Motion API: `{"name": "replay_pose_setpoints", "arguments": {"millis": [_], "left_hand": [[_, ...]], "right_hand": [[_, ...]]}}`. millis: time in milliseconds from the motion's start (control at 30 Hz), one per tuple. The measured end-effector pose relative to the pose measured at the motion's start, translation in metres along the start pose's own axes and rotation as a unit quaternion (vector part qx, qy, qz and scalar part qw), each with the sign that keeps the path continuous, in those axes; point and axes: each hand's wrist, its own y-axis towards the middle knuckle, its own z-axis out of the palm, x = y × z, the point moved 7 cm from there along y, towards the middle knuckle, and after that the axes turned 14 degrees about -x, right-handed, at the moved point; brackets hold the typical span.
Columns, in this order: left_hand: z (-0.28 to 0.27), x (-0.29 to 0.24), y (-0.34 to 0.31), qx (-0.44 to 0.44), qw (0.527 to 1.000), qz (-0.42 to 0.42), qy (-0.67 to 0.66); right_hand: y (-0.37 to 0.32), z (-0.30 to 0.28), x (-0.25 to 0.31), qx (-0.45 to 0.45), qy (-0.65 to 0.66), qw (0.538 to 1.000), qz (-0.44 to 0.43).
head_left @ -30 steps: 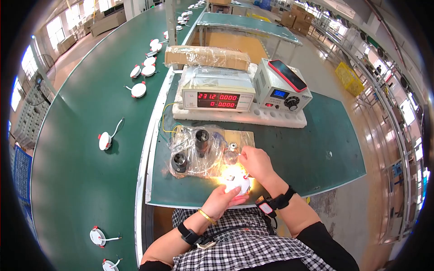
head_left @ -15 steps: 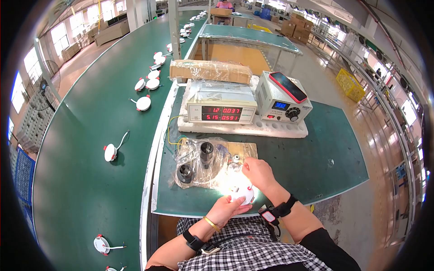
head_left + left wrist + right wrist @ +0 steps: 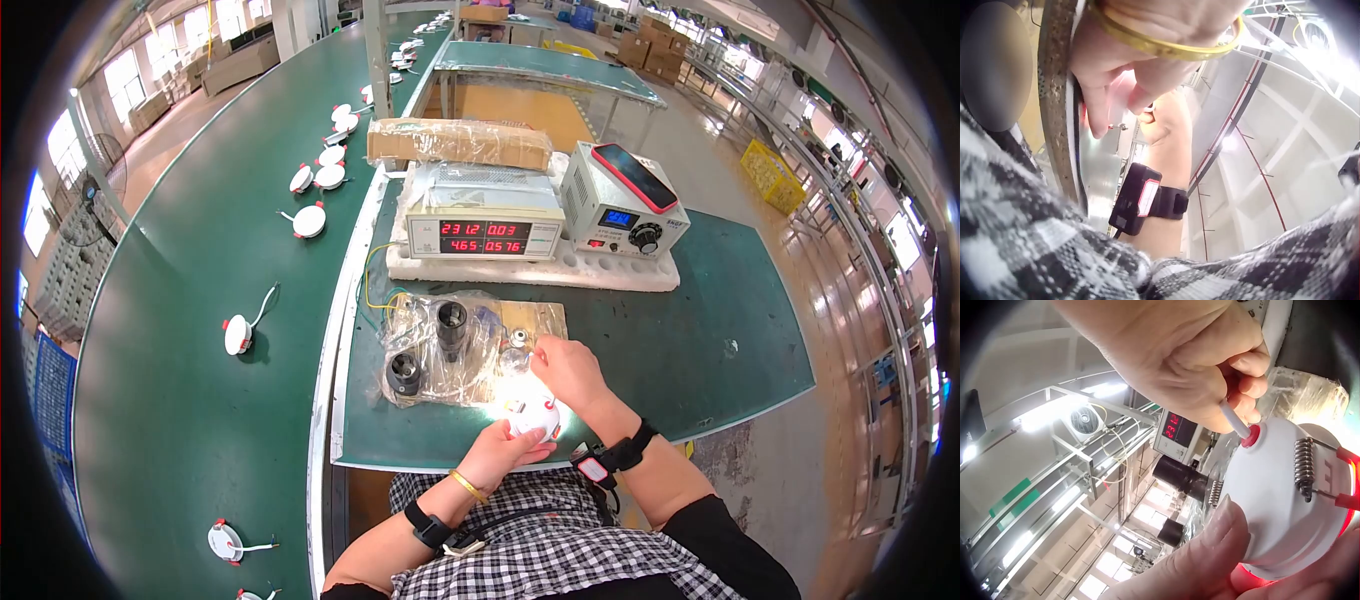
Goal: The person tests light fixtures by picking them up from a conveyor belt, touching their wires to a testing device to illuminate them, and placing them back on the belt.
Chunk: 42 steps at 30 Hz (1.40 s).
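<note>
A lit white downlight with red-tipped spring clips sits in my left hand, low over the table's near edge. In the right wrist view, the left thumb presses against the white housing, and fingers support it below. My right hand, fingers curled, grips the downlight's white cable, which leaves the housing through a red grommet. The cable's far end is hidden behind the right hand. Just ahead lies a film-wrapped test board with black lamp sockets, partly washed out by glare.
A power meter with red digits and a grey supply unit stand on white foam behind the board. A red-edged phone lies on the supply. Several more downlights lie along the green conveyor to the left.
The meter's lower readings have risen from zero, then dipped slightly. The downlight's glow has turned from yellowish to white. Both hands keep nearly the same hold; the head view has shifted slightly.
</note>
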Motion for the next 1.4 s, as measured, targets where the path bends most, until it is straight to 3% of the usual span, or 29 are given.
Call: {"name": "replay_pose_setpoints", "arguments": {"millis": [800,867,933,1000,1100,1167,1200,1233,1267,1333,1400], "left_hand": [[0.001,0.001,-0.004,0.020,1.000,-0.013,-0.005],[-0.008,-0.001,-0.012,0.032,0.999,0.001,-0.020],[-0.032,-0.022,-0.040,-0.020,0.999,0.015,0.036],[-0.077,-0.050,-0.076,-0.078,0.993,0.046,0.070],[-0.179,-0.099,-0.153,-0.267,0.938,0.122,0.186],[-0.240,-0.117,-0.209,-0.369,0.881,0.115,0.271],[-0.271,-0.124,-0.232,-0.420,0.826,0.074,0.368],[-0.303,-0.131,-0.252,-0.476,0.730,0.038,0.489],[-0.303,-0.151,-0.268,-0.531,0.595,0.021,0.602],[-0.295,-0.185,-0.269,-0.577,0.497,0.118,0.637],[-0.298,-0.212,-0.235,-0.573,0.534,0.241,0.573]], "right_hand": [[-0.004,-0.007,0.006,-0.014,0.012,1.000,-0.020],[-0.006,-0.002,0.006,0.018,0.046,0.999,-0.007],[-0.013,-0.015,0.021,0.029,0.195,0.979,0.047],[-0.020,-0.028,0.035,0.040,0.252,0.965,0.060],[-0.024,-0.035,0.037,0.042,0.301,0.950,0.069],[-0.027,-0.031,0.023,0.043,0.295,0.952,0.061],[-0.030,-0.031,0.022,0.046,0.299,0.951,0.055],[-0.032,-0.032,0.021,0.054,0.293,0.953,0.062],[-0.033,-0.030,0.021,0.062,0.285,0.954,0.070],[-0.036,-0.026,0.019,0.069,0.284,0.954,0.065],[-0.039,-0.025,0.021,0.074,0.280,0.955,0.061]]}}
